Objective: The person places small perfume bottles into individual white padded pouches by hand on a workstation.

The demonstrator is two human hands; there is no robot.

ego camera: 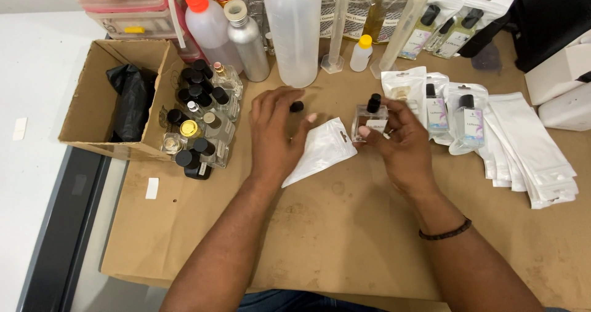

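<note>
Brown kraft paper (320, 238) is covering the worktable, stained here and there, with a pale floor showing along the left edge. On it the person's right hand (399, 141) is pinching a small square glass bottle (370, 122) with a black cap, thumb on the near face and fingers curling round the far side, holding it upright just above the paper. The left hand (275, 132) is lying palm down with fingers loosely spread, its thumb side pressing on a flat white pouch (321, 150) that is lying slantwise between the two hands; a small black cap (297, 106) is sitting just beyond the fingertips (whether a finger is touching it, I cannot tell). The bottle is just beside the pouch's upper corner, not inside it.

To the right, filled pouches (466, 122) with bottles showing through clear windows are lying in a row, and a fanned stack of empty white pouches (534, 158) is resting beyond them. To the left, a cluster of small capped bottles (200, 124) is standing against an open cardboard box (92, 112) holding a black bag. Along the back edge are standing a tall translucent plastic bottle (293, 29), a metal bottle (247, 41) and a clear measuring cylinder (335, 29).
</note>
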